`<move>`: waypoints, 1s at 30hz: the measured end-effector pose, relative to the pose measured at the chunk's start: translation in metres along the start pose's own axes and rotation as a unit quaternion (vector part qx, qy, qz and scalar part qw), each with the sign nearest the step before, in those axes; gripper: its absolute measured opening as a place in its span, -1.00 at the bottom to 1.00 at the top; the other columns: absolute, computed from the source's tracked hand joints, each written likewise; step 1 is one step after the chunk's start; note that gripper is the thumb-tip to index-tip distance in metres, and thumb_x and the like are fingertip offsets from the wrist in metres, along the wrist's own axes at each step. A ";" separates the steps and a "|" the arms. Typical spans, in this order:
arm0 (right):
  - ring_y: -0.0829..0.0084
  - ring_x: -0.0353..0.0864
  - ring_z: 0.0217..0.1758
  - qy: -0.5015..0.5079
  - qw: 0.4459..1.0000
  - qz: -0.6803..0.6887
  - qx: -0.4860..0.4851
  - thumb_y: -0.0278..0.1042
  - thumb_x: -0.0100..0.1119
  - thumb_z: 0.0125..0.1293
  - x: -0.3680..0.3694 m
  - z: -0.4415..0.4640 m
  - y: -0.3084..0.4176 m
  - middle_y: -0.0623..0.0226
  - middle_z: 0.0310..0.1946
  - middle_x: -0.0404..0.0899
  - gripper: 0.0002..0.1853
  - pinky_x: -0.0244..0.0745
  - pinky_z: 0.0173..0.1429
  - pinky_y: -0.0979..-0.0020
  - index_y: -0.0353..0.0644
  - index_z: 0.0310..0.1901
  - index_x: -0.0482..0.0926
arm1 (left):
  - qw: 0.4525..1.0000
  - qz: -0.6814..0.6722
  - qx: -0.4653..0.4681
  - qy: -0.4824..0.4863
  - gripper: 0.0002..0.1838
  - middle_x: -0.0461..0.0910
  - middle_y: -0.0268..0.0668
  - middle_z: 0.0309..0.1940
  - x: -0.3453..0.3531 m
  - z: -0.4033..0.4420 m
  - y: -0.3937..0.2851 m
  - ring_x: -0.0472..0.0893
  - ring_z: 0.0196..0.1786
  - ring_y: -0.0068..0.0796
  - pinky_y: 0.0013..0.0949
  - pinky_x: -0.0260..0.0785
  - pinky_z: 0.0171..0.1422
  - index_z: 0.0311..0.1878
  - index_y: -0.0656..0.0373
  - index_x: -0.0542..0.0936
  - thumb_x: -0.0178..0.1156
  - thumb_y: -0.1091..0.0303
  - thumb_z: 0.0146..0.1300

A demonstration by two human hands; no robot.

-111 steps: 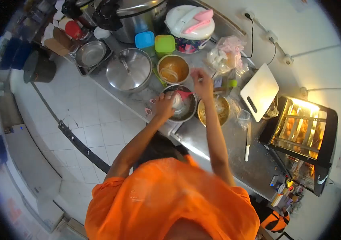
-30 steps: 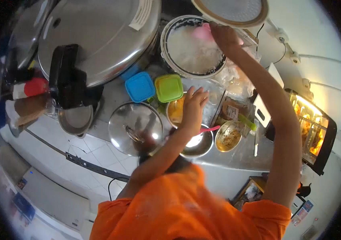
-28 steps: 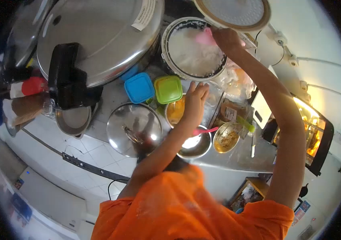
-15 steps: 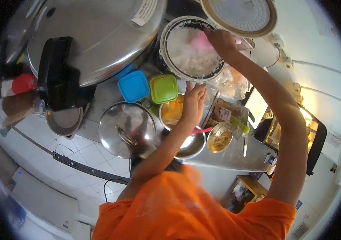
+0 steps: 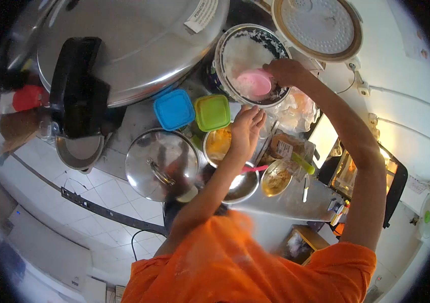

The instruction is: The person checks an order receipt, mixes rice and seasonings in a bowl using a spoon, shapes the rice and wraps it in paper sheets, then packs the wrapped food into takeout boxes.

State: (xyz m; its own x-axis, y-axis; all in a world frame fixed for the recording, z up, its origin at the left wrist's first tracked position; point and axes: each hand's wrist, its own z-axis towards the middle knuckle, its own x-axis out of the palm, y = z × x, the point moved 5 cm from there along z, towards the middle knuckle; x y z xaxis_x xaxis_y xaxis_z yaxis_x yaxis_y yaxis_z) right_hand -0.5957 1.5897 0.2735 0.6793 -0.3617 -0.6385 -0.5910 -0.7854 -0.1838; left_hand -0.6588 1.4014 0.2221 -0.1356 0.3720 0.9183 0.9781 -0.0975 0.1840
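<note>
My right hand (image 5: pixel 286 72) is closed around the handle of a pink rice paddle (image 5: pixel 255 82). The paddle's blade is down in the white cooked rice (image 5: pixel 245 53) inside the rice cooker (image 5: pixel 218 63). Bare dark pot wall shows along the rice's far and right sides. Just below the cooker's near rim, my left hand (image 5: pixel 248 129) is held with its fingers apart and nothing visible in them; whether the fingertips touch the rim, I cannot tell. Under that hand sits a metal bowl of orange-yellow food (image 5: pixel 218 146).
A blue-lidded box (image 5: pixel 174 109) and a green-lidded box (image 5: pixel 212 112) stand left of my left hand. A large steel pot (image 5: pixel 134 45) fills the upper left. Nearer are a steel lid (image 5: pixel 162 164), a small food bowl (image 5: pixel 276 178) and a knife (image 5: pixel 306 189). The cooker's raised lid (image 5: pixel 321 25) is behind.
My right hand has moved slightly down, and the paddle now shows its broad pink blade deeper in the rice. The left hand's fingers have curled a little. The view has shifted slightly.
</note>
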 end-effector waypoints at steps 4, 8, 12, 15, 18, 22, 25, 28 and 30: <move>0.09 0.61 -0.01 -0.029 0.997 0.057 -0.050 -0.41 0.25 0.01 -0.004 -0.014 0.008 0.09 -0.04 0.55 -0.51 0.52 0.07 0.13 -0.04 0.07 0.49 | 0.999 0.025 -0.004 -0.026 -0.86 0.54 -0.24 -0.13 0.002 -0.001 0.002 0.46 0.10 -0.22 -0.11 0.19 0.40 -0.21 0.15 0.49 0.17 0.33 0.24; 0.09 0.60 -0.02 -0.042 0.990 0.103 -0.084 -0.43 0.23 0.01 0.020 0.006 -0.012 0.04 -0.14 0.59 -0.55 0.51 0.09 0.14 -0.06 0.03 0.51 | 0.998 0.024 -0.002 -0.057 -0.83 0.50 -0.20 -0.05 0.012 -0.003 0.000 0.43 0.14 -0.21 -0.10 0.18 0.40 -0.17 0.16 0.47 0.17 0.32 0.25; 0.05 0.65 -0.18 0.072 0.985 0.138 -0.080 -0.45 0.19 0.00 -0.034 -0.011 -0.010 0.03 -0.30 0.64 -0.69 0.57 -0.05 0.14 -0.17 -0.14 0.57 | 0.984 0.131 0.001 -0.122 -0.71 0.44 -0.11 0.04 0.004 -0.019 -0.017 0.40 0.20 -0.24 -0.17 0.10 0.46 -0.03 0.22 0.43 0.18 0.30 0.25; 0.07 0.68 -0.26 0.013 0.990 0.143 0.002 -0.46 0.14 0.05 -0.010 0.011 -0.034 0.08 -0.28 0.68 -0.80 0.60 -0.15 0.10 -0.17 -0.24 0.63 | 0.939 0.244 0.108 -0.219 -0.42 0.41 -0.11 0.18 0.028 -0.028 -0.038 0.39 0.23 -0.35 -0.27 0.06 0.44 0.29 0.22 0.33 0.21 0.29 0.22; 0.17 0.70 -0.12 -0.236 0.934 0.122 0.240 -0.41 0.12 0.16 -0.001 0.023 -0.034 0.01 -0.28 0.67 -0.84 0.61 -0.09 0.15 -0.23 -0.30 0.66 | 0.893 0.362 0.172 -0.207 -0.32 0.37 -0.18 0.27 0.041 -0.001 -0.086 0.37 0.26 -0.41 -0.29 0.08 0.41 0.41 0.18 0.22 0.17 0.29 0.23; 0.07 0.65 -0.05 -0.139 0.959 0.176 0.177 -0.47 0.10 0.09 0.000 0.013 -0.003 -0.04 -0.19 0.64 -0.73 0.56 -0.02 0.07 -0.27 -0.14 0.59 | 0.908 0.387 0.111 -0.113 -0.47 0.51 -0.44 -0.14 0.046 0.017 -0.094 0.39 -0.17 -0.67 -0.52 0.19 -0.02 0.27 0.15 0.44 0.12 0.35 0.18; 0.11 0.68 -0.09 -0.130 0.969 0.184 0.106 -0.40 0.20 0.08 0.028 0.033 0.008 -0.04 -0.21 0.65 -0.73 0.60 -0.04 0.15 -0.32 -0.17 0.62 | 0.900 0.403 0.093 -0.134 -0.48 0.37 -0.40 0.08 0.039 0.018 -0.099 0.34 0.02 -0.59 -0.45 0.13 0.12 0.29 0.15 0.41 0.08 0.37 0.21; 0.09 0.67 -0.08 -0.087 0.957 0.252 0.114 -0.41 0.23 0.02 0.032 0.027 0.018 -0.06 -0.19 0.64 -0.66 0.60 -0.04 0.17 -0.35 -0.13 0.59 | 0.884 0.441 0.104 -0.115 -0.49 0.29 -0.44 0.01 0.030 0.017 -0.094 0.26 -0.05 -0.61 -0.47 0.07 0.03 0.27 0.13 0.42 0.07 0.36 0.20; 0.11 0.67 -0.08 -0.045 0.960 0.270 0.058 -0.44 0.21 0.00 0.031 0.031 0.025 -0.07 -0.19 0.64 -0.67 0.61 -0.07 0.20 -0.38 -0.15 0.58 | 0.866 0.469 0.143 -0.094 -0.51 0.34 -0.58 -0.40 0.030 0.018 -0.095 0.18 -0.42 -0.75 -0.60 0.06 -0.31 0.20 0.10 0.49 0.11 0.33 0.15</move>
State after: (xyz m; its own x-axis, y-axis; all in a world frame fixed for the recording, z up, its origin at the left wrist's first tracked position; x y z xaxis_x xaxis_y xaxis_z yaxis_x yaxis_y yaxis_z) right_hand -0.6028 1.5739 0.2260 0.2233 -0.6518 -0.7248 -0.8949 -0.4319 0.1127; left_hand -0.7532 1.4383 0.2265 0.7426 0.3998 0.5373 0.6459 -0.2155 -0.7324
